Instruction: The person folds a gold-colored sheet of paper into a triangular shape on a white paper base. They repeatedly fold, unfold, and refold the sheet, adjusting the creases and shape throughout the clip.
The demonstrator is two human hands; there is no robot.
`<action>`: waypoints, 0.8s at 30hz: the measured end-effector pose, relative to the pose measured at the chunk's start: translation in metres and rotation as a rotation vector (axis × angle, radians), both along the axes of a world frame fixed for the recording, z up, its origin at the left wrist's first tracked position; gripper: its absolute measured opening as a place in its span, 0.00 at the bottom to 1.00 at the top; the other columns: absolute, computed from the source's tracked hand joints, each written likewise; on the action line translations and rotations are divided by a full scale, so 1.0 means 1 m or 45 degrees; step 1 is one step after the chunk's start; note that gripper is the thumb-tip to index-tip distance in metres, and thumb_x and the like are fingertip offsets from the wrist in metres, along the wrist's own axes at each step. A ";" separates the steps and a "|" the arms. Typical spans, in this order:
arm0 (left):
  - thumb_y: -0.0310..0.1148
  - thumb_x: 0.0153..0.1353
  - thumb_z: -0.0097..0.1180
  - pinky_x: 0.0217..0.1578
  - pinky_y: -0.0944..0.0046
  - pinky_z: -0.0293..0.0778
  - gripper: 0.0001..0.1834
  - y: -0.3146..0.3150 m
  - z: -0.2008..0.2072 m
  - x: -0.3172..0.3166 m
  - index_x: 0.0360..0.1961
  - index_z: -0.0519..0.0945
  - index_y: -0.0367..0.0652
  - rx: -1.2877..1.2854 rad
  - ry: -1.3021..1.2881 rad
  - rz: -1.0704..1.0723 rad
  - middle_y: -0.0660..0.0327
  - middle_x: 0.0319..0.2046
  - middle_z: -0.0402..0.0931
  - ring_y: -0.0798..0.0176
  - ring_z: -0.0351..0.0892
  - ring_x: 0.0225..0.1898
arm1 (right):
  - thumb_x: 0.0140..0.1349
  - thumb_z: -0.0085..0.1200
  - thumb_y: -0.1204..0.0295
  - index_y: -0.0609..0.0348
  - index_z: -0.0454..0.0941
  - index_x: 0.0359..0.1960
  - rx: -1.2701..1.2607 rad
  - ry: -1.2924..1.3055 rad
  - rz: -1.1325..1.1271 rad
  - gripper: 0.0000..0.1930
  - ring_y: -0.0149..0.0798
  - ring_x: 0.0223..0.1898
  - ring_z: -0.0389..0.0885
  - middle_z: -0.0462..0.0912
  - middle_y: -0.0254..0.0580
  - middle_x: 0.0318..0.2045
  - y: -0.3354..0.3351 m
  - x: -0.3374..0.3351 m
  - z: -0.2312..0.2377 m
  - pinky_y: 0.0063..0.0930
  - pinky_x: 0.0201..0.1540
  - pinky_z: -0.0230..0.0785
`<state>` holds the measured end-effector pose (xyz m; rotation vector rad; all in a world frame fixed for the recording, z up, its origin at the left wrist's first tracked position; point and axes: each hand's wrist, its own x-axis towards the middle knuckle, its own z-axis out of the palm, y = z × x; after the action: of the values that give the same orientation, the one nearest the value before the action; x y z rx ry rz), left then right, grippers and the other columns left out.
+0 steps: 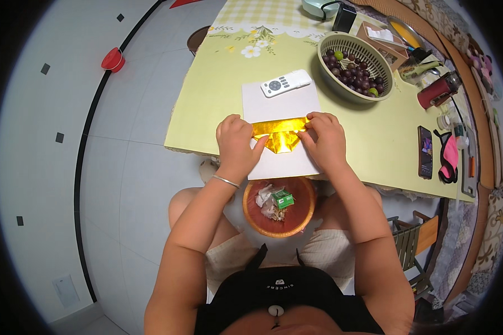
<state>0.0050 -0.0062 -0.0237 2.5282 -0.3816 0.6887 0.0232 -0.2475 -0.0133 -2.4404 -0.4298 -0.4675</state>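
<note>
A sheet of shiny gold foil paper (281,140), partly folded, lies on a pale board (285,165) at the table's near edge. It has a long straight band along its far side and slanted corners toward me. My left hand (236,142) pinches its left end, thumb on the near part and fingers curled at the far edge. At the other end, my right hand (326,139) grips the foil in the same way, thumb pointing inward. The fingertips partly hide both ends of the band. A white remote control (286,84) rests on the far part of the board.
A strainer bowl of grapes (325,51) stands beyond the board to the right. Farther right are a dark red flask (433,92), a phone (425,152) and a pink-and-black eye mask (449,156). Below the table edge, between my knees, sits a waste bin (253,219) with litter inside.
</note>
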 end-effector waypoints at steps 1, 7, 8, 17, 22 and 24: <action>0.38 0.48 0.74 0.57 0.45 0.64 0.18 0.000 0.002 -0.001 0.35 0.82 0.39 0.017 0.019 0.005 0.54 0.39 0.77 0.43 0.72 0.55 | 0.50 0.72 0.67 0.61 0.85 0.35 -0.025 0.004 -0.004 0.14 0.49 0.55 0.78 0.85 0.42 0.49 0.000 -0.002 0.001 0.43 0.57 0.71; 0.47 0.42 0.78 0.58 0.46 0.64 0.30 -0.003 0.014 -0.013 0.42 0.82 0.37 0.097 0.066 0.016 0.52 0.43 0.77 0.44 0.70 0.57 | 0.47 0.75 0.60 0.62 0.83 0.41 -0.133 0.076 0.010 0.24 0.51 0.60 0.76 0.82 0.45 0.55 0.002 -0.010 0.008 0.45 0.58 0.69; 0.48 0.41 0.78 0.58 0.46 0.63 0.32 -0.003 0.013 -0.014 0.42 0.82 0.37 0.113 0.056 0.019 0.52 0.44 0.76 0.44 0.70 0.57 | 0.46 0.75 0.59 0.62 0.83 0.42 -0.148 0.086 0.013 0.26 0.52 0.61 0.75 0.82 0.46 0.55 0.002 -0.011 0.007 0.46 0.59 0.68; 0.44 0.43 0.75 0.59 0.46 0.65 0.30 0.005 0.019 -0.013 0.44 0.81 0.37 0.064 0.111 -0.117 0.52 0.46 0.78 0.44 0.72 0.55 | 0.44 0.75 0.58 0.66 0.80 0.48 -0.241 0.023 -0.009 0.32 0.55 0.64 0.73 0.79 0.52 0.58 0.008 -0.018 0.011 0.46 0.66 0.66; 0.22 0.50 0.60 0.57 0.52 0.75 0.19 0.042 0.012 -0.001 0.46 0.82 0.41 -0.146 0.244 -0.331 0.54 0.49 0.82 0.47 0.79 0.53 | 0.52 0.70 0.62 0.65 0.79 0.52 -0.195 0.140 0.266 0.27 0.56 0.65 0.70 0.79 0.51 0.60 -0.024 -0.004 0.014 0.46 0.68 0.63; 0.22 0.49 0.61 0.56 0.51 0.75 0.17 0.044 0.013 0.005 0.43 0.83 0.39 -0.132 0.229 -0.387 0.53 0.47 0.83 0.47 0.79 0.51 | 0.56 0.65 0.67 0.64 0.81 0.50 -0.158 0.142 0.310 0.21 0.53 0.64 0.72 0.80 0.49 0.59 -0.027 -0.002 0.016 0.44 0.68 0.64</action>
<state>0.0102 0.0373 -0.0104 2.3417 -0.6310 0.3527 0.0211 -0.2741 0.0026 -2.4742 -0.7161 -0.2058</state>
